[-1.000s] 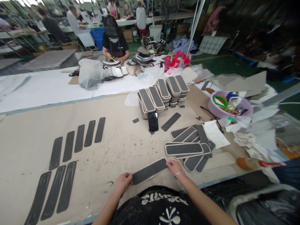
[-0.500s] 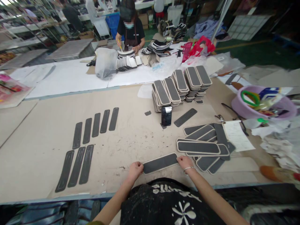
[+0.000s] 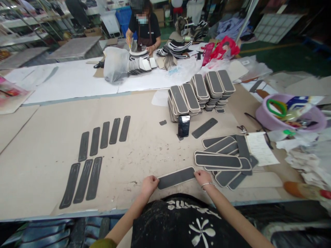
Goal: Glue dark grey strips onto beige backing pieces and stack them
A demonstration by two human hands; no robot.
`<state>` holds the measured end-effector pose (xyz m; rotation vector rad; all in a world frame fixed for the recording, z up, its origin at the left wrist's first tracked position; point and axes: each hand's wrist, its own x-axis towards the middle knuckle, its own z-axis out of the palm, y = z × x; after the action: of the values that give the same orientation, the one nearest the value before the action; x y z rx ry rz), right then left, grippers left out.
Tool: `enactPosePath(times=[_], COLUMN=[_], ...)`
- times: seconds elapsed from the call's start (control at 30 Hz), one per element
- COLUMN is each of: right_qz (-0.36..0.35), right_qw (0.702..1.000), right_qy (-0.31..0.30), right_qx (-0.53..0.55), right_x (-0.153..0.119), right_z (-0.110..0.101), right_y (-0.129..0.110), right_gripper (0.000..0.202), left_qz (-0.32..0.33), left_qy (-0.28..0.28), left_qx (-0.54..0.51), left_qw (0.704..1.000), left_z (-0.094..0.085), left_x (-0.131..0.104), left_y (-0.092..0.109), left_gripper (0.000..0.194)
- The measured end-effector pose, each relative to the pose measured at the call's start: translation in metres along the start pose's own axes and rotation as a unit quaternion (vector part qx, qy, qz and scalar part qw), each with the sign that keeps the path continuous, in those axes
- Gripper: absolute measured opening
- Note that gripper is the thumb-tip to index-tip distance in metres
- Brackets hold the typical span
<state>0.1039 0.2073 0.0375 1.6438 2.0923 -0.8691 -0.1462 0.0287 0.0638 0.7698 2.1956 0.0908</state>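
Between my two hands is a long dark grey panel with rounded corners and a beige border [image 3: 177, 178], tilted slightly up to the right just above or on the table. My left hand [image 3: 150, 185] is closed, pinching its left end. At the opposite end my right hand [image 3: 203, 178], with a bracelet at the wrist, pinches the upper corner. Right of that hand lies a loose, fanned heap of similar bordered panels [image 3: 218, 161]. Farther left, several dark strips without borders [image 3: 93, 178] lie in two slanting rows, some with a shiny line on top.
Neat stacks of bordered panels [image 3: 199, 86] stand at the back, with a black phone-like object [image 3: 183, 126] leaning before them. One dark strip [image 3: 204, 127] lies nearby. A purple basin [image 3: 266, 113] and a written sheet [image 3: 262, 148] are at right. A co-worker [image 3: 144, 29] handles curved pieces across the table.
Both hands keep their pinch on the panel, which has hardly moved. The whole view has shifted a little. Across the table, the co-worker's hands have moved slightly.
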Motion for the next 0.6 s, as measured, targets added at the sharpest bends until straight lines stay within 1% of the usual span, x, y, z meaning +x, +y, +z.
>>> enactPosePath(times=[0.33,0.6], right_qz=[0.013,0.024], right_qw=[1.0,0.999], right_qy=[0.0,0.001], right_qx=[-0.011,-0.028], right_x=[-0.0029,-0.0045], right_z=[0.0,0.0006], right_y=[-0.0024,-0.0073], right_gripper=[0.032,0.034], left_qz=[0.025,0.028], left_qy=[0.006,0.009], left_qx=[0.038,0.063], left_qw=[0.999,0.998], left_z=[0.0027,0.0071], left_x=[-0.001,0.0011], left_y=[-0.0008,-0.0019], left_gripper=[0.026,0.028])
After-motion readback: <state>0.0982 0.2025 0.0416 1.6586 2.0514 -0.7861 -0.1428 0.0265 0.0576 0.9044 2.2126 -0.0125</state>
